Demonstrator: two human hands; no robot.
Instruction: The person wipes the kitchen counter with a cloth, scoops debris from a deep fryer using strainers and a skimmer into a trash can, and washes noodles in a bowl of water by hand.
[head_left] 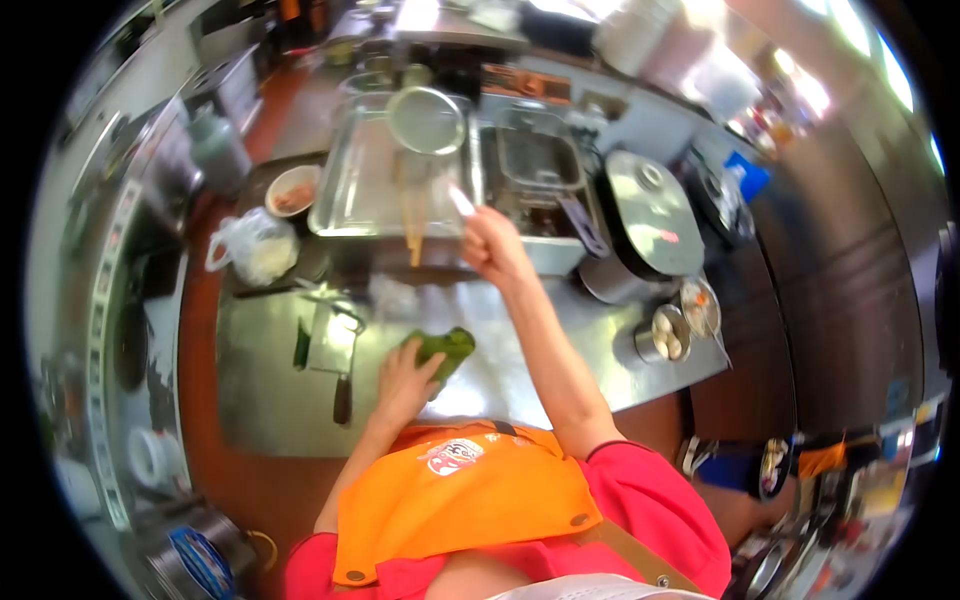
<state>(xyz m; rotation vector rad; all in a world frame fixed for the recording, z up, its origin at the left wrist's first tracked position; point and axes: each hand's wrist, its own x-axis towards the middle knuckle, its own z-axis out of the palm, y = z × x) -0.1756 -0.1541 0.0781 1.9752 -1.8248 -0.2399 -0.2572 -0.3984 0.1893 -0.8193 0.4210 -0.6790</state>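
Observation:
My left hand lies over a dark green vegetable on the steel table, its fingers curled on the near side; the kind of vegetable is too blurred to tell. My right hand is raised over the table's far edge, closed around a small whitish, pointed object that sticks out up and left. Motion blur hides what it is. To the left of my left hand lies a cleaver with a dark wooden handle, and beside its blade is a narrow dark green piece.
Beyond the steel table are a wide metal tray, a round strainer and a fryer basket. A lidded pot and a tin of white pieces stand right. A plastic bag and bowl sit left.

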